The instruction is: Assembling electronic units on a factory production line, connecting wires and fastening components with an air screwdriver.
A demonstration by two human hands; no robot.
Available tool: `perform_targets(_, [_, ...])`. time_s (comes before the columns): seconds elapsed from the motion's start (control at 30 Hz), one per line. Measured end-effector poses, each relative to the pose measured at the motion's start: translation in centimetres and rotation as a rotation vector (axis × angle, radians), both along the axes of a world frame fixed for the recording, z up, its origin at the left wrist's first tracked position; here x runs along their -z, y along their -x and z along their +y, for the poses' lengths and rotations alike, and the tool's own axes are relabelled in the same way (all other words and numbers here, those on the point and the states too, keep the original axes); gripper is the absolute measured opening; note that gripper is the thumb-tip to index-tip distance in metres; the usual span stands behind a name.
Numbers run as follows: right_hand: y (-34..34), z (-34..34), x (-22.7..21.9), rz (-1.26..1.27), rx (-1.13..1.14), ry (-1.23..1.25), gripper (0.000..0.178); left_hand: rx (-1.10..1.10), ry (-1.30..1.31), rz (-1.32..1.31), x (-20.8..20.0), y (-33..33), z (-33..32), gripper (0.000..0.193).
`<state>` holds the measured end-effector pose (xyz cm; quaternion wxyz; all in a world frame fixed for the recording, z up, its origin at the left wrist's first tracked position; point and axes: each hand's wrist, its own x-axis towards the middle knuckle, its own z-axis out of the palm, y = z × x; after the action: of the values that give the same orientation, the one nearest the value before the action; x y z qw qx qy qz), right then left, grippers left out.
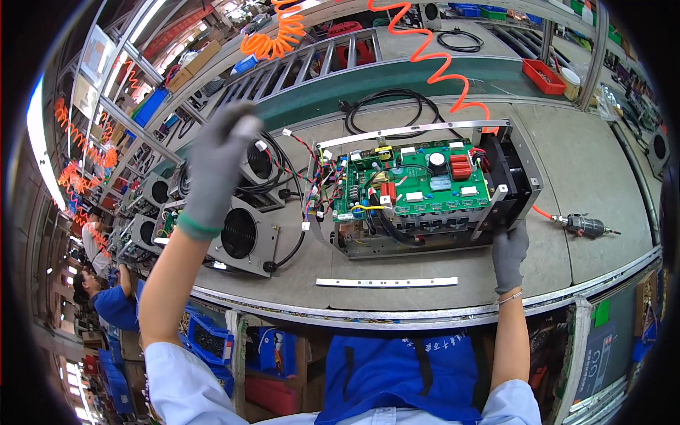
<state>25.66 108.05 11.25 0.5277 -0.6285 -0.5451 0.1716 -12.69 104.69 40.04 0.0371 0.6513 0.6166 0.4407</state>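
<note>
An open metal chassis (425, 244) lies on the bench in front of me, with a green circuit board (418, 180) on top and a black fan (520, 173) at its right end. My right hand (510, 258), in a grey glove, grips the chassis at its near right corner; the fingertips are hidden. My left hand (218, 159), gloved in grey with a green cuff, is raised left of the chassis, away from it. Its fingers are curled and slightly blurred, with a small whitish spot at their tips that I cannot make out. Loose wires with white connectors (306, 227) spread from the chassis's left end.
A perforated metal strip (387, 282) lies near the front edge. Right of the chassis rests an air screwdriver (586, 226). Fan units (244, 237) stand at left. Behind are a black cable (389, 106), an orange coiled hose (439, 67) and a red bin (544, 76). A co-worker (117, 304) is at far left.
</note>
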Motion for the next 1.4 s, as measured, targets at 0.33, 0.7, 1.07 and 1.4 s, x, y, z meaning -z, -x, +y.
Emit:
perform_targets(0.33, [-0.3, -0.1, 0.3, 0.077, -0.041, -0.029, 0.024, 0.724, 0.233, 0.262, 8.0, -9.2, -8.8, 0.023])
perform_targets(0.7, [-0.2, -0.3, -0.4, 0.031, -0.015, 0.001, 0.021, 0.385, 0.228, 0.406, 10.0, -6.8, -7.1, 0.020])
perform_targets(1.07, [-0.2, -0.1, 0.3, 0.018, 0.011, -0.035, 0.023, 0.171, 0.120, 0.218, 5.4, -4.4, -1.8, 0.040])
perform_targets(1.4, [-0.2, 0.0, 0.3, -0.016, 0.001, -0.021, 0.023, 0.205, 0.311, 0.635, 4.2, -4.9, -1.3, 0.041])
